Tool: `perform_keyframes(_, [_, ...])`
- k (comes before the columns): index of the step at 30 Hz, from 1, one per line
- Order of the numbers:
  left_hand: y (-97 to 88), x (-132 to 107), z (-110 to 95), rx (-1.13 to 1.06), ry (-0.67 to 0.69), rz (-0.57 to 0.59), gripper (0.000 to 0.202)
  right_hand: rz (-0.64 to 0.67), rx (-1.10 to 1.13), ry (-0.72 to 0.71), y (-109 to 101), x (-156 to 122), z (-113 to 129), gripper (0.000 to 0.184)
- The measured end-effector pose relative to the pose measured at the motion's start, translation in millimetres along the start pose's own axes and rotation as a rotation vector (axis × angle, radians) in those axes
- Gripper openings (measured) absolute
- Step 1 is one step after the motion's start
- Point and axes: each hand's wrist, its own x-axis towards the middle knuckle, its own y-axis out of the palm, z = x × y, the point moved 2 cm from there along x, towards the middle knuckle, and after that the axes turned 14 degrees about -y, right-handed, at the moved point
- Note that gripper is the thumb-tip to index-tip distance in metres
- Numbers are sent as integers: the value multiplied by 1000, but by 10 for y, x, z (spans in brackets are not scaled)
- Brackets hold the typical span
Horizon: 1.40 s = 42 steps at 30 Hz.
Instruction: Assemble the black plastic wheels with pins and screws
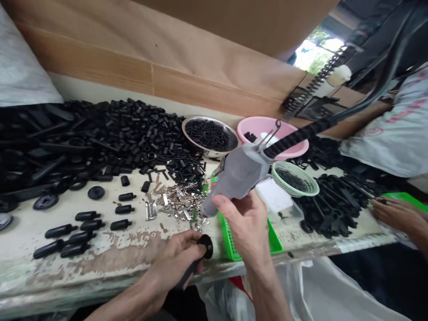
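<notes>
Gripping power tool [237,171], right hand [242,220] raised

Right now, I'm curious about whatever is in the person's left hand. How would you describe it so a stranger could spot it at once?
Start at the paint-worn workbench heaped with black parts. At its near edge, find the left hand, just left of the grey corded tool. It grips a black rod-like part with a round cap; unlike the similar pieces lying on the bench, this one is held up in the hand.

Left hand [177,258] low, fingers [183,238] curled closed; right hand [244,225] raised higher, fingers [227,203] wrapped closed, forearm [264,285] rising from below.
</notes>
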Motion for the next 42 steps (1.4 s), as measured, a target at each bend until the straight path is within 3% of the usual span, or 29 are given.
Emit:
perform_keyframes(3, [36, 83, 4, 7, -67, -6, 42, -36, 60, 89, -109, 71, -83, 22])
perform_keyframes(7, [18, 142, 12, 69, -105, 18, 40, -235, -1, 112, -390, 3, -212, 26])
perform_keyframes(10, [19, 148, -3, 98, -141, -18, 43, -283, -18, 92, -476, -54, -327, 30])
perform_keyframes(19, [51, 130, -32, 110, -153, -31, 45, -269, 61, 55, -369, -176, -534, 27])
perform_keyframes(27, [47, 135, -9, 94, -160, -48, 50, -271, 77, 56, -392, -185, -567, 25])
perform_keyframes(35, [47, 145, -12, 98, -160, -18, 43, -264, 48, 52, -372, -213, -555, 36])
perform_keyframes(42, [55, 116, -48, 82, -186, -31, 43, -282, 18, 44, -380, -168, -494, 25])
